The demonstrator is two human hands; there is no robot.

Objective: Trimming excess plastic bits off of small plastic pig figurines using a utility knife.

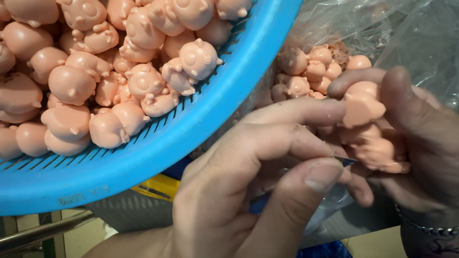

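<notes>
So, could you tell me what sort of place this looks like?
Probably a small toy workshop or factory: a blue basket heaped with identical pink figurines, a clear bag of more, and hands trimming one.

Soft, even light from above; my hands [294, 172] sit slightly blurred, close to the lens. Glare streaks the plastic bag [427, 36] beyond them.

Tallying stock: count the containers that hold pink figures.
2. A blue basket at left, heaped full; a clear plastic bag at upper right, behind the right hand, holding a smaller pile. Others may lie out of frame. That hand grips a few pink figures too.
</notes>
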